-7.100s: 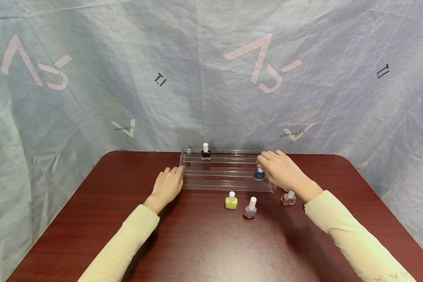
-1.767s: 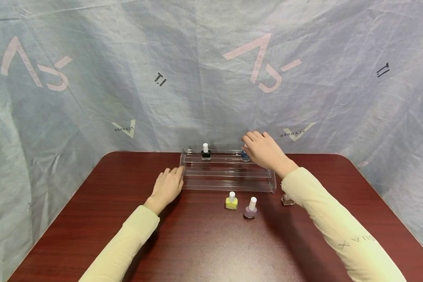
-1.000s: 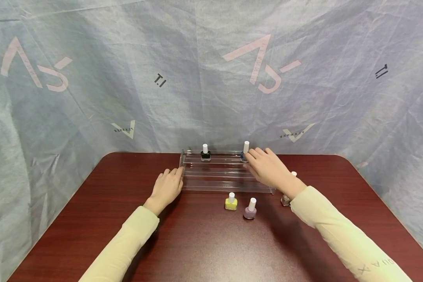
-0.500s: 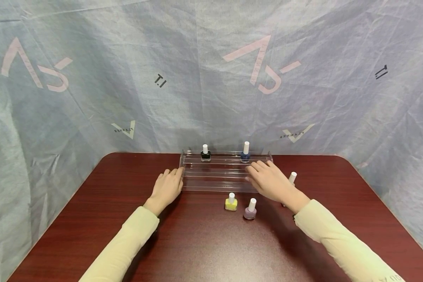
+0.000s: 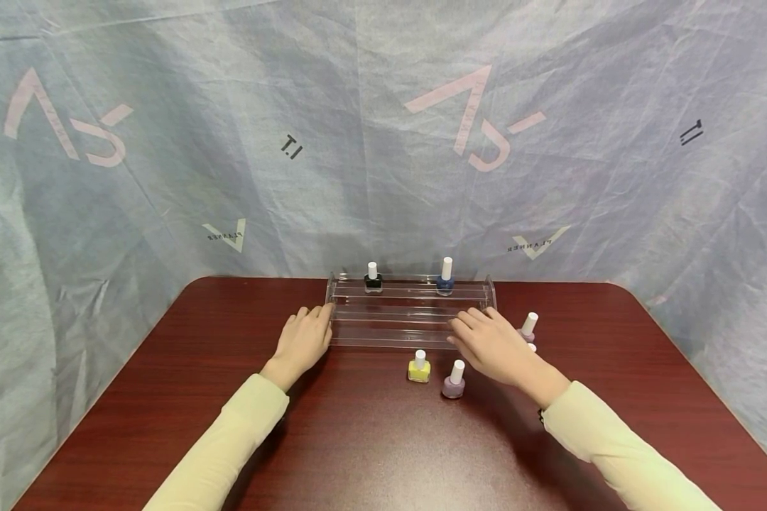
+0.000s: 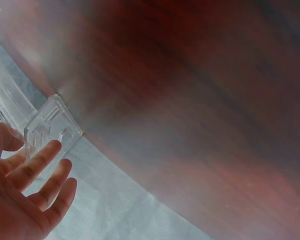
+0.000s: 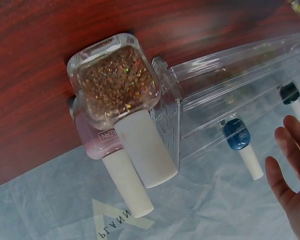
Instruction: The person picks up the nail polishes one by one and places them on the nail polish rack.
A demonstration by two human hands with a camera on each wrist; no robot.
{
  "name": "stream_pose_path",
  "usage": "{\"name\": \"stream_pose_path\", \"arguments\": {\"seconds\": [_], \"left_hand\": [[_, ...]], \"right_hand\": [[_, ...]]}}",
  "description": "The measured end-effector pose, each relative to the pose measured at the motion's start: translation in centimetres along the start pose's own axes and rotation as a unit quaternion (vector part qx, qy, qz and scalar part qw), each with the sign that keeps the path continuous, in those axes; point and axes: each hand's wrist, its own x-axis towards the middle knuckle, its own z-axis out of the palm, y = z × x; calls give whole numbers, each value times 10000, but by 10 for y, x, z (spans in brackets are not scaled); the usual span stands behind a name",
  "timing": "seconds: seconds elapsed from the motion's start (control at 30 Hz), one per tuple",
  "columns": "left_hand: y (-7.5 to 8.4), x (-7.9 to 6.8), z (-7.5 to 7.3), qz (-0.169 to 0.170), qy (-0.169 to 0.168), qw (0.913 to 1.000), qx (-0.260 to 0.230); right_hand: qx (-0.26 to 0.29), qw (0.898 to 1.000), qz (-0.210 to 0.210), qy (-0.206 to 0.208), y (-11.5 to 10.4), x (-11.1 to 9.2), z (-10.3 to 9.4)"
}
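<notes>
A clear tiered display rack [image 5: 390,333] stands at the back of the table. My left hand [image 5: 303,341] is at its left end; in the left wrist view the thumb and fingers lie either side of the clear end panel [image 6: 57,117]. On the top tier stand a black nail polish bottle [image 5: 373,284] and a blue nail polish bottle [image 5: 445,285], apart. My right hand [image 5: 495,344] hovers by the rack's right front, holding nothing, fingers loosely bent. In front stand a yellow nail polish bottle [image 5: 419,370] and a mauve nail polish bottle [image 5: 453,387].
Right of the rack are a pink nail polish bottle [image 7: 97,135] and a brown glitter nail polish bottle [image 7: 117,85], the latter mostly hidden by my right hand in the head view. A grey cloth [image 5: 383,142] hangs behind the reddish-brown table [image 5: 383,440].
My right hand has carried the blue nail polish bottle onto the top tier, let go, and drawn back toward the rack's front. My left hand has stayed at the rack's left end.
</notes>
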Motion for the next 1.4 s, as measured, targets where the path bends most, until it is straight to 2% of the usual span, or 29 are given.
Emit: {"name": "stream_pose_path", "arguments": {"seconds": [0.23,0.6,1.0,1.4], "left_hand": [[0,1,-1,10,21,10000,-12],[-1,0,-1,19,117,9999,-13],[0,1,0,-6,47,10000,-9],[0,1,0,14,59,10000,-23]], "right_hand": [[98,9996,-164,215,-3,-4,-2],[280,9988,-286,289,-13,-10,-6],[307,9990,-278,155,-18,-17,-8],[440,9978,-460,159,-22,-22,-6]]}}
